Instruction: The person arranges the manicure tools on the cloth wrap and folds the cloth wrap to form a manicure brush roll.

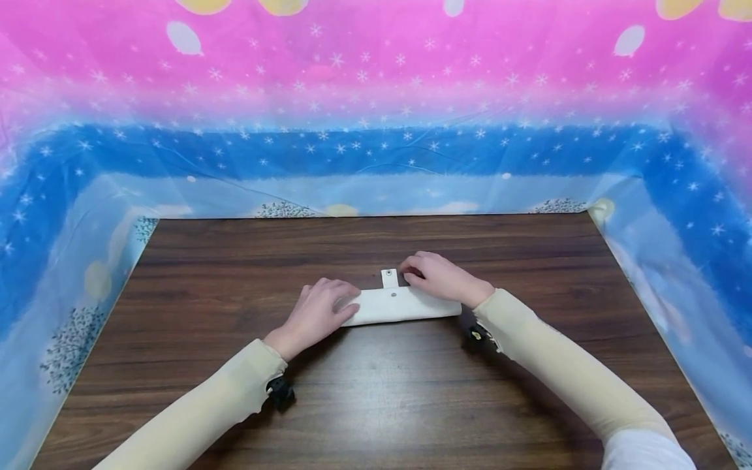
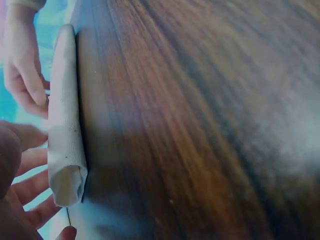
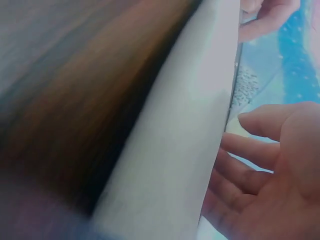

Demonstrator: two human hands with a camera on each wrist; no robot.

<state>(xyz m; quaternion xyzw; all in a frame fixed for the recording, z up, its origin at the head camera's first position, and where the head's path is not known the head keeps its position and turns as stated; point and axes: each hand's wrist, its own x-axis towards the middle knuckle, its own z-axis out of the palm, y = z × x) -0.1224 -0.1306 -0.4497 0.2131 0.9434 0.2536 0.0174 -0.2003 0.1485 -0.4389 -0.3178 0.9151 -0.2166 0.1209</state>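
A white cloth case, rolled into a long flat shape, lies on the wooden table. From its far edge sticks out a short strap with a metal snap; another snap dot sits on the roll. At the left end, my left hand rests with the thumb over the top and the other fingers along the far side. My right hand is beside the strap, its fingers loosely bent behind the right part of the case. In the left wrist view the roll's open end shows its layers.
Dark wood table surrounds the case on all sides. A patterned pink and blue cloth hangs behind and along both sides of it. Small black wrist cameras sit under the cream sleeves.
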